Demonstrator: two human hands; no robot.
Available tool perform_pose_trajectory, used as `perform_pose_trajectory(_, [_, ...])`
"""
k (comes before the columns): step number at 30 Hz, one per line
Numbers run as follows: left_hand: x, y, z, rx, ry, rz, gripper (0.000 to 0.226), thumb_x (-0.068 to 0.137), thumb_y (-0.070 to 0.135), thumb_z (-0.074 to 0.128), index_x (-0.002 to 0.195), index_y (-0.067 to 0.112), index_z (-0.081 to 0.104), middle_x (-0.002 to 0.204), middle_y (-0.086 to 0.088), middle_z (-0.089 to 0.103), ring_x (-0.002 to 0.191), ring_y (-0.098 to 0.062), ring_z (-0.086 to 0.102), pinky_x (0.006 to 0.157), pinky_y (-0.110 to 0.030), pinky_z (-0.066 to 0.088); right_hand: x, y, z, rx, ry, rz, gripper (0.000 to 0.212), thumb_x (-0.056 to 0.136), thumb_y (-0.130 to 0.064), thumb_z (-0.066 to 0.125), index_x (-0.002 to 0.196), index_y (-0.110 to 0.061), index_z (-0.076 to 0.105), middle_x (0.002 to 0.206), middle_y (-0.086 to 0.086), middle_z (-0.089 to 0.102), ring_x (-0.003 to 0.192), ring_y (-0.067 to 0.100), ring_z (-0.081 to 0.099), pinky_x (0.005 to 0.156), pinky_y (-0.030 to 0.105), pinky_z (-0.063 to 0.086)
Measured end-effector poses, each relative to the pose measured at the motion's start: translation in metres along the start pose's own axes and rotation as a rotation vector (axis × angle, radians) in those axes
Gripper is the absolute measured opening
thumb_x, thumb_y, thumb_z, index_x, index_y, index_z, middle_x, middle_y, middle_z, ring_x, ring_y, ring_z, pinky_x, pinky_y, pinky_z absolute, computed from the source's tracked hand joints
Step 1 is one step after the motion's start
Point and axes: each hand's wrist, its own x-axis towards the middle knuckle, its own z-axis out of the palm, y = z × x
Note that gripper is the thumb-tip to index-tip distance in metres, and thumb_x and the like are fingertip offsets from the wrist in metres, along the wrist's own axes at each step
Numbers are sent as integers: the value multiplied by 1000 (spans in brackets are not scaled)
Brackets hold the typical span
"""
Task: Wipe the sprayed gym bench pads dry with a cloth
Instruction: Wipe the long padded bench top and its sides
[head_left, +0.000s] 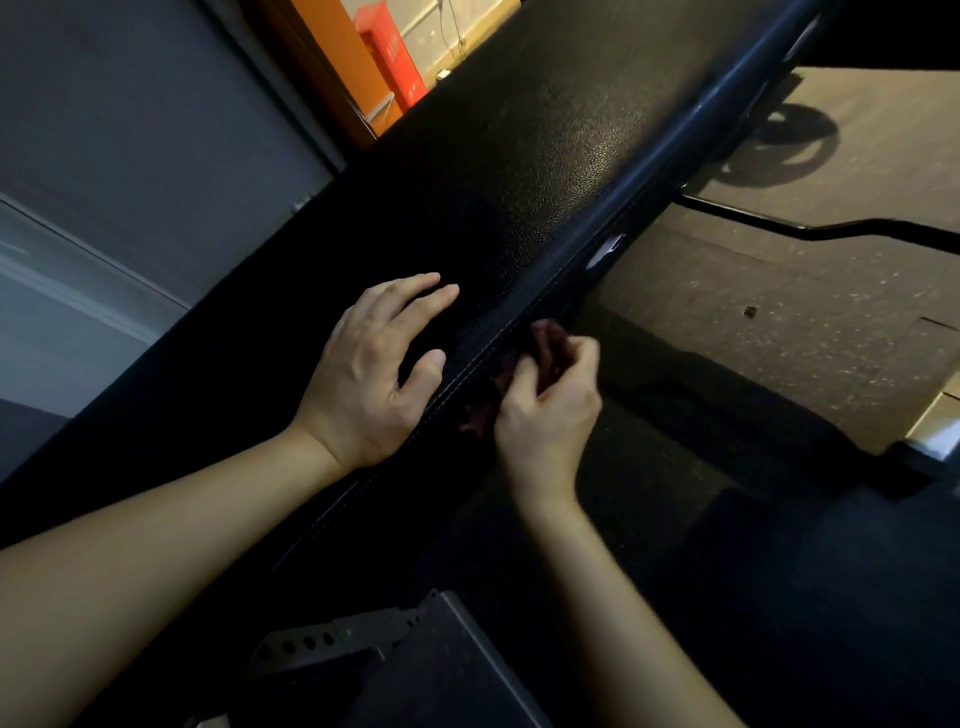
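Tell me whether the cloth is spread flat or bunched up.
Bunched up: the reddish cloth shows only as crumpled folds gripped by the right hand at the edge of the bench pad.

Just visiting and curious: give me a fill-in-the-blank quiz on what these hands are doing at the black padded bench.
The left hand lies flat on the ____ face of the black grained bench pad.
The right hand grips a crumpled dark ____ cloth.
The cloth sits against the pad's ____, below the stitched seam.
The grey metal bracket at the bottom has a row of round ____.
Missing words: top; red; side; holes.
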Motion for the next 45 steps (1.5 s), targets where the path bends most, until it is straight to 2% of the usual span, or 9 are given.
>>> perform_pose_trajectory(5, [1, 0, 0, 5, -3, 3, 57, 93, 35, 45, 147, 19, 52, 154, 3, 46, 143, -18, 39, 116, -51, 35, -31, 15, -5, -37, -324, -158, 22, 87, -18, 58, 108, -10, 61, 101, 0, 68, 94, 13, 67, 83, 37, 57])
perform_pose_trajectory(11, [-1, 3, -1, 11, -14, -13, 57, 94, 36, 44, 148, 20, 51, 154, 3, 45, 143, -18, 38, 117, -50, 34, -15, 7, -21, 13, -173, 63, 9, 94, -15, 68, 102, -18, 66, 92, -9, 71, 87, -1, 67, 77, 14, 51])
perform_pose_trajectory(15, [-1, 2, -1, 11, -11, -20, 56, 95, 36, 44, 149, 22, 50, 155, 5, 43, 144, -16, 36, 118, -49, 33, 18, -5, -36, -1, -189, 183, 17, 101, -28, 57, 113, -16, 56, 97, -10, 61, 90, 1, 60, 86, 27, 49])
perform_pose_trajectory(23, [0, 1, 0, 32, -6, -3, 57, 93, 34, 46, 147, 19, 52, 154, 2, 46, 142, -20, 39, 118, -46, 33, -41, -6, -19, -167, -381, -42, 12, 97, -26, 65, 102, -15, 61, 86, -5, 68, 76, 12, 64, 69, 21, 49])
perform_pose_trajectory(28, [0, 3, 0, 21, -9, -8, 57, 93, 35, 45, 147, 18, 52, 154, 2, 46, 142, -19, 40, 118, -45, 33, 11, -3, -20, -149, -156, -44, 9, 97, -21, 65, 98, -12, 67, 83, -9, 68, 73, 8, 63, 71, 28, 52])
perform_pose_trajectory(32, [0, 2, 0, 27, -2, -2, 58, 92, 35, 45, 147, 17, 53, 153, 1, 47, 141, -20, 41, 117, -46, 34, -22, -8, -20, -168, -359, -128, 9, 96, -23, 65, 94, -14, 64, 80, -6, 69, 72, 11, 65, 66, 24, 49])
perform_pose_trajectory(36, [0, 3, 0, 18, -7, -10, 57, 93, 35, 45, 147, 18, 52, 154, 2, 46, 142, -19, 39, 118, -45, 33, 27, -4, -22, -143, -145, -93, 9, 96, -23, 64, 91, -16, 64, 77, -11, 66, 70, 8, 64, 68, 31, 51])
perform_pose_trajectory(40, [1, 1, 0, 24, -7, -3, 58, 92, 35, 45, 147, 18, 53, 153, 1, 46, 141, -20, 40, 116, -47, 34, -9, -10, -22, -162, -406, -163, 6, 95, -20, 66, 92, -15, 65, 78, -9, 67, 70, 8, 64, 64, 21, 46])
perform_pose_trajectory(45, [0, 2, 0, 11, -11, -15, 58, 93, 34, 45, 148, 19, 51, 154, 3, 45, 143, -18, 38, 116, -49, 35, 24, -8, -19, -126, -159, -39, 10, 96, -21, 66, 88, -16, 63, 75, -9, 66, 67, 5, 62, 64, 22, 46])
